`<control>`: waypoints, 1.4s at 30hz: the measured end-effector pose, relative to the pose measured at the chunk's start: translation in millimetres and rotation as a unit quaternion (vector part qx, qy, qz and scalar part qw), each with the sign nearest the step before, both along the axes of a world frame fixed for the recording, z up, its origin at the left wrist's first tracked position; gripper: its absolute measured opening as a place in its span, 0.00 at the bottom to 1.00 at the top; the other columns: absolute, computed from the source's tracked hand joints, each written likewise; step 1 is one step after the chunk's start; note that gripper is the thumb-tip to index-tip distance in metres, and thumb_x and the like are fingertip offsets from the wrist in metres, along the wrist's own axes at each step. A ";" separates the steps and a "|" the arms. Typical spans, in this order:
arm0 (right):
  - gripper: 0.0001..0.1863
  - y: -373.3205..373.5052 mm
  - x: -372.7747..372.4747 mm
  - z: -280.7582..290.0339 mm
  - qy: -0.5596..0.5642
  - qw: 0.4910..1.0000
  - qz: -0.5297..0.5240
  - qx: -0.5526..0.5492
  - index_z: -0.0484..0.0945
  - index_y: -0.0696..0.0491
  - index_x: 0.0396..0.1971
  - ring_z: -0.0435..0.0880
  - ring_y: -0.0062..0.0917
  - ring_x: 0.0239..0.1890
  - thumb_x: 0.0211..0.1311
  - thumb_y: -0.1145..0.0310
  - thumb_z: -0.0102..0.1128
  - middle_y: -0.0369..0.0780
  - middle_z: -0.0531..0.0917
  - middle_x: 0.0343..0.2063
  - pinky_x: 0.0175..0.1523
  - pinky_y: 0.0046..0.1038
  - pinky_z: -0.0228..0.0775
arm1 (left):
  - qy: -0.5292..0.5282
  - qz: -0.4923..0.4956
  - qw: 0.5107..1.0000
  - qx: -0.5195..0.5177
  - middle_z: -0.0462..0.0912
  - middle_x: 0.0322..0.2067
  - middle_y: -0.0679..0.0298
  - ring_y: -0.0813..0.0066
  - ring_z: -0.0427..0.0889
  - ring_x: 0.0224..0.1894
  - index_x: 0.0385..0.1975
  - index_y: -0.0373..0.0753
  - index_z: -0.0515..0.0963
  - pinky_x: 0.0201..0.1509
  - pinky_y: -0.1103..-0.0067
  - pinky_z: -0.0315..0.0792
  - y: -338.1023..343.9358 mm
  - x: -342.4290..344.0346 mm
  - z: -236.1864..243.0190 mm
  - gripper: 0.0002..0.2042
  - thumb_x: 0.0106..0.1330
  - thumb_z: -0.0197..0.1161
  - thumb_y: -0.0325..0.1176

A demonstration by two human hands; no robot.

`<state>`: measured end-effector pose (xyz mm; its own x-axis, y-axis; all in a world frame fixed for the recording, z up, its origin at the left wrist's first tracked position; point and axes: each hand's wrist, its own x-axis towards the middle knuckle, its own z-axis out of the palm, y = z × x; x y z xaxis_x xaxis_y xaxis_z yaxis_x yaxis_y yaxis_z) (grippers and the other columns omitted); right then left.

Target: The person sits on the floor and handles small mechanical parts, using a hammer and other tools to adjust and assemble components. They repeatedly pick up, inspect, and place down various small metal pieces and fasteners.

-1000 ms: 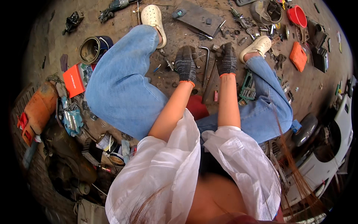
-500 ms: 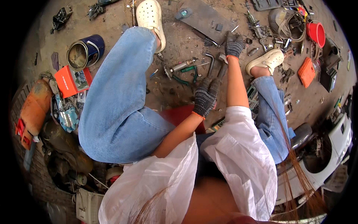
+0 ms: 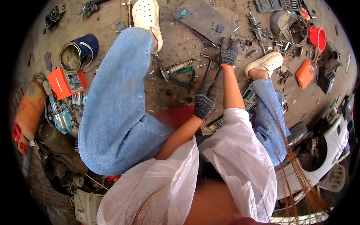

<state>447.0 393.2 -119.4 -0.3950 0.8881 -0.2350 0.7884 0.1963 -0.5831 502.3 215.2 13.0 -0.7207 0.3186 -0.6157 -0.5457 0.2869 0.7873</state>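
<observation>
My left hand [image 3: 204,102], in a dark knit glove with an orange cuff, is closed around the dark handle [image 3: 218,76] of a hammer-like tool. Beside that handle an L-shaped bent bar [image 3: 206,62] runs down toward the same hand; whether it is gripped too, I cannot tell. My right hand [image 3: 228,53], gloved alike, reaches to the tool's far end and covers its head. Its fingers point away from me and look apart. A dark flat metal plate [image 3: 208,17] lies just beyond. Left of the bent bar are green-handled pliers [image 3: 182,77] and a metal cylinder tool [image 3: 180,66].
A blue paint can [image 3: 89,48] and an orange-red box [image 3: 62,84] stand left of my bent leg. Beyond my right foot lie metal parts [image 3: 258,32], a welding mask [image 3: 287,26], a red cup [image 3: 317,37] and an orange pouch [image 3: 303,74]. A white car bumper [image 3: 322,165] is at right.
My right hand has shifted left and nearer, covering the tool head that showed before. The left hand keeps its grip on the handle. The view has shifted slightly.
</observation>
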 end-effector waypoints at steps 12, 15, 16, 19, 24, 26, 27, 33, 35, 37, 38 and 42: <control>0.21 0.2 29.1 -36.1 0.036 0.998 0.004 0.058 0.73 0.63 0.33 0.77 0.44 0.35 0.52 0.56 0.59 0.53 0.79 0.31 0.42 0.35 0.67 | 0.135 -0.169 0.974 -0.067 0.70 0.45 0.51 0.52 0.72 0.43 0.47 0.39 0.69 0.48 0.67 0.67 -10.1 0.3 7.2 0.18 0.55 0.53 0.23; 0.21 -10.7 26.6 -38.4 0.039 0.998 0.017 0.044 0.74 0.61 0.29 0.77 0.45 0.34 0.52 0.54 0.58 0.54 0.78 0.30 0.41 0.37 0.67 | 0.073 -0.112 0.991 -0.031 0.70 0.47 0.51 0.53 0.74 0.41 0.48 0.39 0.69 0.46 0.69 0.67 -3.1 -2.9 4.2 0.19 0.54 0.52 0.22; 0.21 -2.4 18.7 -29.0 0.018 1.000 0.009 0.016 0.74 0.61 0.29 0.77 0.46 0.35 0.51 0.54 0.58 0.54 0.78 0.31 0.42 0.36 0.68 | 0.117 -0.122 0.985 -0.032 0.70 0.46 0.51 0.53 0.74 0.40 0.48 0.39 0.69 0.46 0.69 0.67 -5.3 -0.7 4.3 0.19 0.54 0.52 0.22; 0.21 5.5 1.7 -3.8 0.021 0.999 0.002 0.046 0.74 0.60 0.29 0.77 0.46 0.33 0.51 0.54 0.58 0.54 0.78 0.29 0.41 0.37 0.68 | 0.139 -0.128 0.982 -0.025 0.72 0.44 0.52 0.54 0.73 0.40 0.48 0.39 0.70 0.46 0.70 0.66 -13.7 0.8 6.8 0.18 0.56 0.52 0.22; 0.21 -1.6 14.2 -24.7 -0.007 0.999 0.023 0.028 0.74 0.59 0.30 0.77 0.46 0.32 0.53 0.52 0.56 0.53 0.78 0.27 0.38 0.40 0.67 | 0.132 -0.154 0.979 -0.034 0.73 0.42 0.53 0.55 0.72 0.43 0.46 0.39 0.71 0.47 0.67 0.65 -6.3 -4.1 1.5 0.16 0.57 0.51 0.22; 0.21 17.3 -1.4 -10.5 -0.003 0.996 0.017 0.084 0.74 0.58 0.31 0.77 0.45 0.32 0.52 0.52 0.56 0.52 0.78 0.26 0.39 0.39 0.68 | 0.139 -0.176 0.974 -0.038 0.72 0.42 0.52 0.54 0.72 0.43 0.46 0.39 0.71 0.47 0.67 0.65 -10.9 -1.4 1.5 0.16 0.57 0.51 0.21; 0.21 12.2 3.3 -11.4 0.000 0.997 0.011 0.083 0.74 0.58 0.31 0.78 0.45 0.32 0.52 0.52 0.56 0.52 0.78 0.26 0.39 0.38 0.68 | 0.144 -0.189 0.971 -0.037 0.72 0.42 0.52 0.54 0.72 0.43 0.46 0.39 0.71 0.47 0.67 0.65 -11.7 -1.8 2.8 0.16 0.57 0.50 0.21; 0.20 -10.4 12.7 -12.3 0.027 0.998 0.046 0.019 0.74 0.60 0.35 0.78 0.42 0.33 0.51 0.58 0.60 0.51 0.79 0.30 0.41 0.33 0.69 | 0.152 -0.173 0.972 -0.050 0.72 0.41 0.51 0.53 0.72 0.42 0.46 0.40 0.71 0.47 0.67 0.65 -9.5 2.2 -2.5 0.16 0.56 0.52 0.22; 0.19 8.6 2.8 -9.2 -0.006 0.999 0.015 0.042 0.75 0.60 0.34 0.78 0.42 0.33 0.51 0.59 0.60 0.51 0.79 0.29 0.41 0.33 0.69 | 0.176 -0.129 0.974 -0.058 0.76 0.34 0.50 0.55 0.75 0.37 0.38 0.34 0.73 0.42 0.69 0.67 -6.5 -2.4 4.2 0.10 0.59 0.54 0.29; 0.18 -3.5 1.8 -6.3 0.012 0.999 -0.007 0.036 0.75 0.61 0.32 0.78 0.43 0.33 0.51 0.60 0.60 0.51 0.79 0.28 0.41 0.34 0.69 | 0.191 -0.092 0.975 -0.062 0.78 0.31 0.50 0.57 0.76 0.34 0.35 0.31 0.74 0.40 0.70 0.68 -7.0 0.1 5.3 0.10 0.60 0.56 0.32; 0.18 -21.4 8.3 -7.2 0.049 0.998 -0.016 0.026 0.75 0.61 0.31 0.78 0.44 0.33 0.51 0.59 0.59 0.52 0.79 0.27 0.41 0.35 0.69 | 0.199 -0.079 0.975 -0.054 0.78 0.31 0.50 0.57 0.76 0.34 0.35 0.31 0.74 0.40 0.70 0.68 -4.6 1.0 2.7 0.10 0.60 0.56 0.32; 0.17 -12.5 6.2 -8.8 0.014 0.998 0.031 0.061 0.75 0.61 0.31 0.79 0.43 0.32 0.53 0.60 0.58 0.52 0.79 0.27 0.40 0.35 0.69 | 0.172 -0.072 0.982 -0.043 0.78 0.33 0.50 0.57 0.76 0.35 0.37 0.31 0.74 0.41 0.70 0.68 -1.7 -4.8 8.9 0.11 0.60 0.55 0.32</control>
